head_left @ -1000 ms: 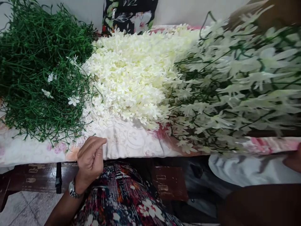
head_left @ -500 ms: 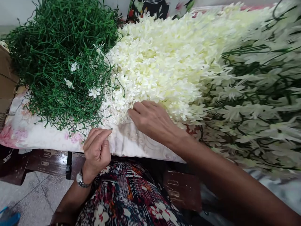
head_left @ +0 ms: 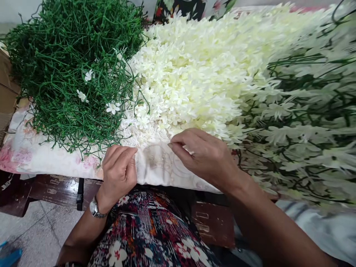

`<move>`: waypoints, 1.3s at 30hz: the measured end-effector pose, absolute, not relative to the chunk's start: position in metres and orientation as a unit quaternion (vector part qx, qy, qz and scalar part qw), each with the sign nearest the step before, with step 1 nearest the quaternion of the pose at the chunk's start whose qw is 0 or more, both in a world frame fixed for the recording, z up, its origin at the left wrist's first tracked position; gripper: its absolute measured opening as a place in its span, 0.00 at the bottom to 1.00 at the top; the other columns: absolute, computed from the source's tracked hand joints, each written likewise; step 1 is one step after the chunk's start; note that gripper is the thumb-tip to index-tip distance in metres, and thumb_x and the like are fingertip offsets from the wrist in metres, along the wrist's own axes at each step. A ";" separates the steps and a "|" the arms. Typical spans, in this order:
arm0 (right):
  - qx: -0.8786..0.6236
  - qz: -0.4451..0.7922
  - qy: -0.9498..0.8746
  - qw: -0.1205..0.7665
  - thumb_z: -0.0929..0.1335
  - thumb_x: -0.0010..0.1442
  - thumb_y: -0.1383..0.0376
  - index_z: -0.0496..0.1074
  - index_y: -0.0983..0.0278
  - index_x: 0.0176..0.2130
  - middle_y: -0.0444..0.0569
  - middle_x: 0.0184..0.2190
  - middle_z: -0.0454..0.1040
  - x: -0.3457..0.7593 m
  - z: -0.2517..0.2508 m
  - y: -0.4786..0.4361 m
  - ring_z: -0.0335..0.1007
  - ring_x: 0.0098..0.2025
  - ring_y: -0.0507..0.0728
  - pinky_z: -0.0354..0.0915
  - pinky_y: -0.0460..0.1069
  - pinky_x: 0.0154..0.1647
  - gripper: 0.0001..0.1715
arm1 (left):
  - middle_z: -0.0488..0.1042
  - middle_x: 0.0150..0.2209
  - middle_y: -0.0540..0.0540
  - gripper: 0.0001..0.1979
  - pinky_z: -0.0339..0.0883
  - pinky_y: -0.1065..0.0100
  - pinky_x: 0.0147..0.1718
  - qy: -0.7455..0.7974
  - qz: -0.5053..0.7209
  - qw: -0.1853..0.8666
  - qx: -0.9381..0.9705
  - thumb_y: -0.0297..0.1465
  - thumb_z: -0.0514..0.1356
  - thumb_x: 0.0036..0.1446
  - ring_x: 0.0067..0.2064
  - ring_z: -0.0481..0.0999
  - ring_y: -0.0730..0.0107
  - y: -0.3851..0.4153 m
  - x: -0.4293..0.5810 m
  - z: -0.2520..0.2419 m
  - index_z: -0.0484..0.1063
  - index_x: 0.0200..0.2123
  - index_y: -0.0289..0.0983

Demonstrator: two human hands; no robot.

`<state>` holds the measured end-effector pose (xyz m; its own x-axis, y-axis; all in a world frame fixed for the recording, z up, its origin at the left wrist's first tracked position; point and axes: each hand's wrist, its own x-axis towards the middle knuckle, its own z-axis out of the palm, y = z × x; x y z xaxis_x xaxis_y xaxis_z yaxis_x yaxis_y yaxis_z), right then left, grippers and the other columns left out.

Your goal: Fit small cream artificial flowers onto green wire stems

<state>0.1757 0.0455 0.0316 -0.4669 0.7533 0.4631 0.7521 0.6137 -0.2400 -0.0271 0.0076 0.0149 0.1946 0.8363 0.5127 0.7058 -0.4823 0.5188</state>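
Observation:
My left hand (head_left: 120, 166), wearing a watch (head_left: 95, 207), is closed with its fingers curled in. It is near the front edge of the floral cloth (head_left: 63, 163), just below a heap of green artificial stems (head_left: 78, 66); anything inside it is hidden. My right hand (head_left: 205, 155) pinches thumb and forefinger almost together. Its fingertips are beside the front of a big pile of creamy white artificial flower heads (head_left: 189, 81). Whatever may be between them is too small to name. Thin white stamen-like pieces (head_left: 132, 133) lie between the green heap and the white pile.
Assembled white flowers on green stems (head_left: 314, 137) crowd the right side. A few small white blossoms (head_left: 112, 108) sit on the green heap. A cardboard box (head_left: 8, 89) stands at the left edge. Dark wooden furniture (head_left: 55, 193) shows below the cloth.
My right hand has drawn back from the white pile, moving right and slightly toward me, and turned so its pinch shows. My left hand has shifted slightly right and stays closed.

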 end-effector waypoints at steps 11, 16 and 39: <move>-0.480 0.050 -0.812 0.328 0.63 0.52 0.73 0.65 0.64 0.31 0.46 0.26 0.68 0.193 0.027 0.017 0.66 0.30 0.50 0.63 0.45 0.33 0.05 | 0.65 0.24 0.45 0.07 0.50 0.62 0.29 0.533 0.135 -0.104 0.829 0.23 0.52 0.49 0.31 0.61 0.63 0.044 0.002 0.019 0.63 0.21 0.36; -0.474 0.058 -0.808 0.345 0.63 0.52 0.74 0.65 0.64 0.32 0.46 0.26 0.68 0.192 0.026 0.015 0.66 0.30 0.50 0.64 0.45 0.33 0.07 | 0.65 0.24 0.46 0.08 0.49 0.62 0.30 0.540 0.134 -0.108 0.824 0.23 0.51 0.50 0.30 0.61 0.64 0.042 0.001 0.019 0.63 0.20 0.36; -0.460 0.239 -0.744 0.422 0.64 0.51 0.73 0.66 0.63 0.31 0.44 0.25 0.68 0.166 0.037 0.004 0.64 0.27 0.49 0.61 0.46 0.27 0.06 | 0.65 0.24 0.52 0.01 0.56 0.75 0.17 0.473 0.494 0.514 0.517 0.25 0.60 0.46 0.21 0.63 0.81 0.028 -0.009 0.033 0.70 0.25 0.35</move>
<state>0.1663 0.0039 0.0370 -0.2209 0.8857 0.4084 0.4814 0.4632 -0.7441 -0.0095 0.0278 0.0327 0.0630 0.9977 0.0247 -0.0184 -0.0236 0.9996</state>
